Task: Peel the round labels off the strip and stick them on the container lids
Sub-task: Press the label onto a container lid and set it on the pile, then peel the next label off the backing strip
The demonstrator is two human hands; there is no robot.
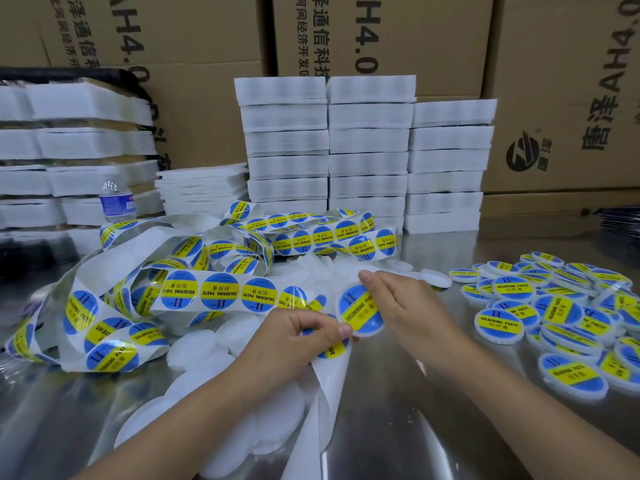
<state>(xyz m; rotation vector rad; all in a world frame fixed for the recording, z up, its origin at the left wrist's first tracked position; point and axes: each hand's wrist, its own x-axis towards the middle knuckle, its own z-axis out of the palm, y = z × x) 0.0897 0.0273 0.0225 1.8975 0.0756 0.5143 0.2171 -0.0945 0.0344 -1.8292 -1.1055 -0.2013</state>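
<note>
Two hands meet at frame centre. Left hand [298,329] grip: closed, pinching the label strip [221,292], whose long axis trails off leftward across the table [398,393]. Right hand [415,306] grip: holds a labelled lid [362,311] by its rim, tilted up; the fingers behind it are hidden. The lid touches the left fingertips [343,330], just right of them. Finished pile [554,323] lies to the right, nearer the right hand; bare lids [194,348] lie lower left.

At frame centre the right hand [407,303] holds a round white plastic lid [367,334] bearing a blue-and-yellow round label [356,306]. The left hand [304,329] grips the white paper label strip [221,292], which tangles across the left of the shiny metal table [398,393]. A pile of labelled lids [554,306] sits at right; bare white lids [194,351] lie lower left.
</note>
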